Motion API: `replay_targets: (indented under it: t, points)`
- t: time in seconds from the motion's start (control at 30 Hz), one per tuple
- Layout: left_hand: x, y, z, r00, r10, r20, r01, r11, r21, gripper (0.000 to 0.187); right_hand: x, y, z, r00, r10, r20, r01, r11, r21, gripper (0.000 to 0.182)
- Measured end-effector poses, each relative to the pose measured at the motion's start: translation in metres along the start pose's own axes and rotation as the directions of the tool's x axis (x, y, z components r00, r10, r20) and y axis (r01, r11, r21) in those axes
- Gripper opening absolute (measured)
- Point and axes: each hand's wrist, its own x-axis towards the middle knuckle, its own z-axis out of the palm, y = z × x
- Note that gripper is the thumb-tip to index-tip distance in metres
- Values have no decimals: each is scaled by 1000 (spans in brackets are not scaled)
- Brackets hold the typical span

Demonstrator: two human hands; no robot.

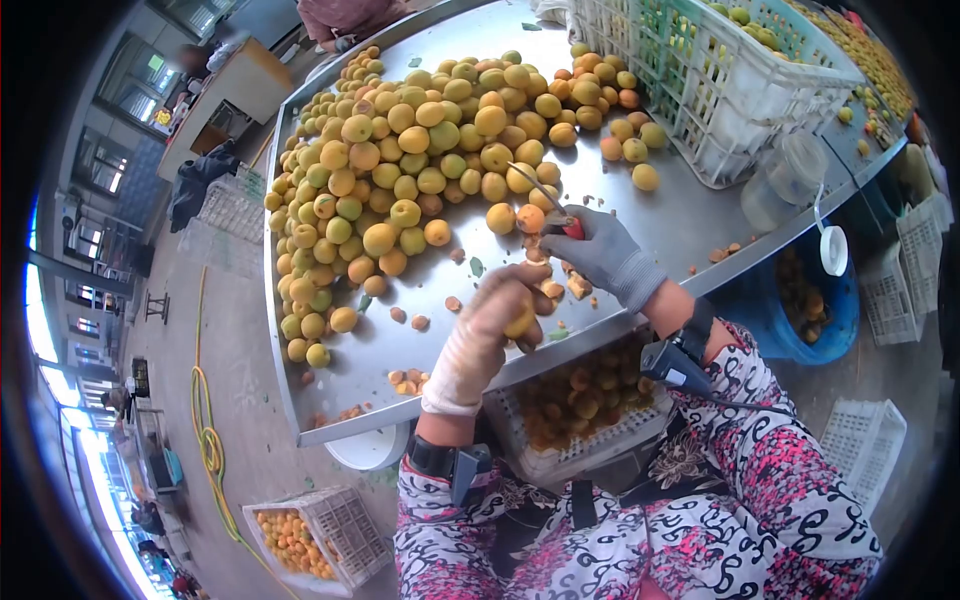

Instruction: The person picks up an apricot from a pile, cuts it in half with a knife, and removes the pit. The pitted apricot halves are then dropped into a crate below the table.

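Observation:
A big pile of yellow-green and orange apricots (420, 150) covers the metal table (700, 215). My left hand (490, 325), in a pale glove, is closed around one apricot (520, 320) near the table's front edge. My right hand (605, 255), in a grey glove, grips a red-handled knife (560, 215) whose thin blade points up and left over the fruit. An orange apricot (530, 218) lies just left of the knife hand. Apricot pits and scraps (560, 285) lie between the two hands.
A white crate (520, 440) of cut apricots sits under the table's edge by my lap. A white-green crate (720, 80) of fruit and a clear plastic jar (785, 175) stand at the right. A blue bucket (845, 310) is below; another crate (310, 535) rests on the floor.

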Motion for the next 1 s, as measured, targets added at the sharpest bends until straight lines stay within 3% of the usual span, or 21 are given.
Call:
replay_targets:
  t: [0.07,0.13,0.17,0.2,0.27,0.33,0.37,0.43,0.5,0.53,0.6,0.73,0.77,0.8,0.83,0.87,0.93,1.0]
  points:
    - [-12,4,5,962,-178,208,155,980,123,39,2,0,-4,999,37,24,-38,998,51,38]
    - [-13,-3,11,906,-182,382,33,930,365,43,7,2,-5,997,15,-72,-11,999,52,40]
    - [-16,-3,14,890,-130,437,-111,868,484,48,8,1,-7,992,31,-122,-23,998,65,40]
    - [-16,-1,14,889,-131,438,-110,868,484,48,7,-1,-8,992,32,-122,-25,998,65,40]
    - [-14,8,12,915,-121,384,-73,888,454,48,5,-7,-12,983,85,-162,-52,979,196,38]
    - [1,13,5,991,-93,98,60,951,302,48,-2,-20,-17,983,134,-123,-98,960,261,37]
    - [22,-2,-10,994,110,2,-105,941,323,46,-4,-24,-19,981,178,-78,-145,936,321,36]
    - [66,-15,-35,952,229,-201,-109,873,475,47,-1,-21,-18,982,161,-94,-119,931,344,35]
    - [96,-13,-43,922,198,-333,123,666,736,55,1,-17,-17,983,147,-113,-96,926,366,34]
    - [111,-15,-44,903,212,-373,204,553,808,55,2,-16,-17,985,136,-109,-83,917,391,34]
    - [130,-19,-41,892,338,-300,234,221,947,55,3,-13,-18,986,125,-111,-69,907,415,34]
    - [138,-21,-44,921,305,-244,213,131,968,53,5,-8,-20,989,46,-138,12,921,390,37]
    - [135,-22,-47,919,228,-321,181,479,859,51,4,-10,-21,990,57,-126,-6,927,376,37]
    - [130,-23,-50,922,128,-367,146,761,632,50,3,-13,-22,991,68,-112,-23,932,362,37]
    - [105,-6,-34,944,118,-309,35,894,448,45,0,-17,-23,992,65,-111,-19,929,370,37]
    - [103,-16,-45,967,167,-194,-134,976,172,46,-3,-21,-22,994,51,-98,-7,916,401,31]
    - [64,-1,-28,991,122,-46,-129,967,-222,49,-8,-25,-18,997,27,-73,8,899,438,26]
    - [49,0,-24,980,176,89,-135,928,-348,52,-14,-24,-17,999,34,40,-49,881,471,34]
